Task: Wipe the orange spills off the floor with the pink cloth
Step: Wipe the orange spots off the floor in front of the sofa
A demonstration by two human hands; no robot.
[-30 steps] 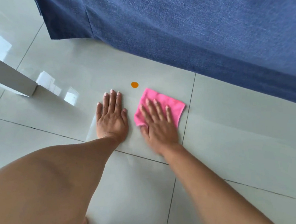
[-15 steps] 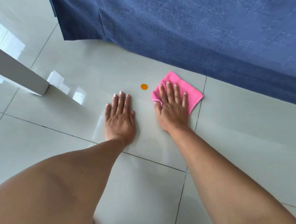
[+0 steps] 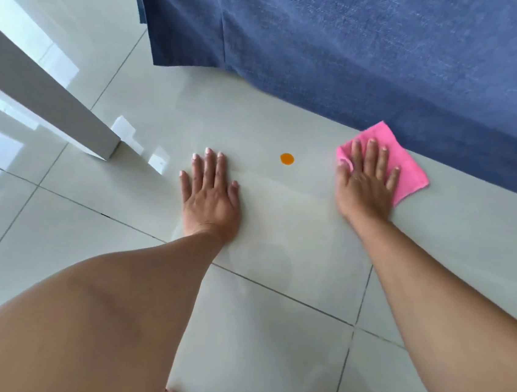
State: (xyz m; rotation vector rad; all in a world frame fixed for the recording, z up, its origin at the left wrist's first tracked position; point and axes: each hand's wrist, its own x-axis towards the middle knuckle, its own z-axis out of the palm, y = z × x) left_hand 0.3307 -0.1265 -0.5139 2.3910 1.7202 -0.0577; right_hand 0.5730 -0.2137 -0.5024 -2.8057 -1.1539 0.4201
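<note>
Pink cloth slid right, against blue fabric; right hand flat atop, left hand splayed empty.

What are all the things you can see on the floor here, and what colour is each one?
orange spill: one, orange, a small round spot on the floor between the two hands, not touched by either.
pink cloth: one, pink, flat on the floor under the right hand, next to the blue fabric's edge.
blue fabric: one, dark blue, hanging down to the floor along the top and right.
white furniture leg: one, white, standing on the floor at the left.
floor tiles: several, pale grey and shiny, with dark grout lines.
left hand: one, flat on the bare floor, fingers spread.
right hand: one, pressed flat on the cloth.
</note>
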